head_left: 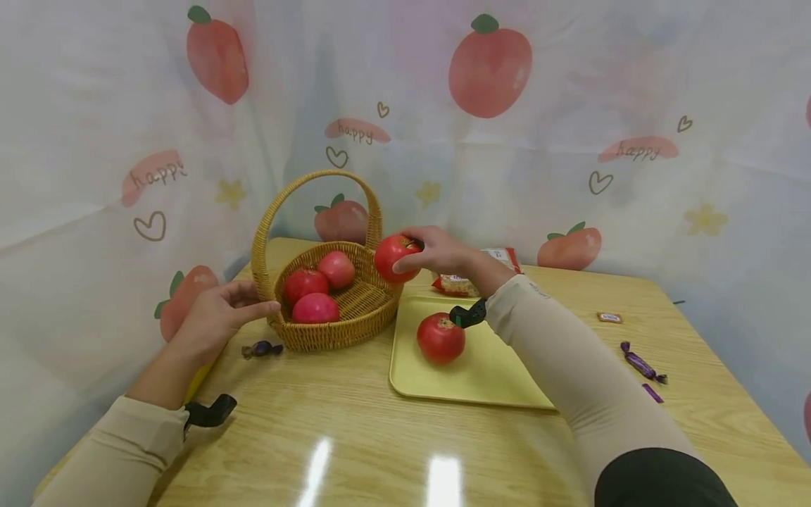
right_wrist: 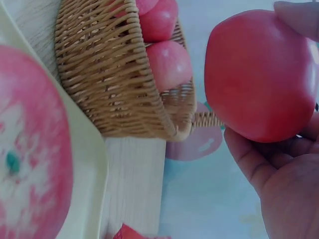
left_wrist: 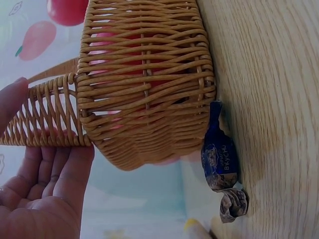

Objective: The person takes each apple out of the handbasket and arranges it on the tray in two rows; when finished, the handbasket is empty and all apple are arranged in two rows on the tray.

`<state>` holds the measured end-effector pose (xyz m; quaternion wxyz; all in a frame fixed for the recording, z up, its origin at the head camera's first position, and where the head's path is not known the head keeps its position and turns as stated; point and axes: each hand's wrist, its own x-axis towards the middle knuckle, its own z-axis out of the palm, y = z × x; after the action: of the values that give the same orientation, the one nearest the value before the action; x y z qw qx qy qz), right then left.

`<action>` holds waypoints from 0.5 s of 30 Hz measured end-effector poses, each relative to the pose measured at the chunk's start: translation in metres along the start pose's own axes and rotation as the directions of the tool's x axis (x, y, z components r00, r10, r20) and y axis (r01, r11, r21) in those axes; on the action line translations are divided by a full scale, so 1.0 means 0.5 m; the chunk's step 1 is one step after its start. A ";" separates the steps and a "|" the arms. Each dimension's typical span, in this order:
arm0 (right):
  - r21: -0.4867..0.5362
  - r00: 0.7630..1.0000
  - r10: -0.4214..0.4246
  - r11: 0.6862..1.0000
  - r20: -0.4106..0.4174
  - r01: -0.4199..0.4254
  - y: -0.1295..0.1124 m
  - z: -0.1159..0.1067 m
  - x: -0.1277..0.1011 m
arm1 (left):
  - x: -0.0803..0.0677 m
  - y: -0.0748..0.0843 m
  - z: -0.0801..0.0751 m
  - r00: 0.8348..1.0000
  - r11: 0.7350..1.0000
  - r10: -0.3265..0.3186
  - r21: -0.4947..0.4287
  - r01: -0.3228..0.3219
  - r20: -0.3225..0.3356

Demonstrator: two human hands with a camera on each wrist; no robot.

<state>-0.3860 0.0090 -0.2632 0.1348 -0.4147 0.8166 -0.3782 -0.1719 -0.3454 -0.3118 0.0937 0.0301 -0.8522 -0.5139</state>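
My right hand [head_left: 437,250] grips a red apple [head_left: 394,258] just above the right rim of a wicker basket [head_left: 355,310]; in the right wrist view the apple [right_wrist: 259,74] fills my curled fingers [right_wrist: 276,164]. Three red apples [head_left: 315,285] lie inside the basket. Another apple [head_left: 440,339] sits on a yellow tray [head_left: 481,373] to the basket's right. My left hand [head_left: 218,317] rests with straight fingers against the basket's left side, fingertips [left_wrist: 75,164] touching the weave [left_wrist: 144,84] near the handle base.
A purple wrapped candy [head_left: 262,348] lies by the basket's front left, also the candy [left_wrist: 219,159] close in the left wrist view. A snack packet [head_left: 469,282] sits behind the tray. More candies [head_left: 641,364] and a small sweet [head_left: 610,317] lie at right. A fruit-print curtain surrounds the table.
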 end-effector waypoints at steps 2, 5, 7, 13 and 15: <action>-0.002 1.000 0.005 1.000 -0.012 -0.005 0.006 -0.006 -0.012 | 0.002 -0.001 0.001 1.000 1.000 0.002 -0.010 -0.002 0.004; -0.012 1.000 0.008 1.000 -0.017 -0.009 0.015 -0.010 -0.028 | 0.003 -0.002 0.002 1.000 1.000 0.000 -0.030 0.000 0.017; -0.016 1.000 0.016 1.000 -0.019 -0.016 0.021 -0.013 -0.038 | 0.003 -0.004 0.002 1.000 0.999 -0.003 -0.037 0.004 0.022; 0.008 0.999 0.037 0.999 -0.024 -0.037 0.035 -0.016 -0.065 | 0.000 -0.003 -0.001 1.000 1.000 -0.010 -0.009 0.010 0.019; 0.011 0.998 0.050 0.999 -0.031 -0.049 0.040 -0.018 -0.074 | 0.000 -0.001 -0.001 1.000 1.000 -0.010 0.008 0.010 0.019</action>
<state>-0.3793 0.0497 -0.2750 0.1333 -0.3877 0.8267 -0.3853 -0.1721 -0.3460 -0.3122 0.0829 0.0298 -0.8550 -0.5111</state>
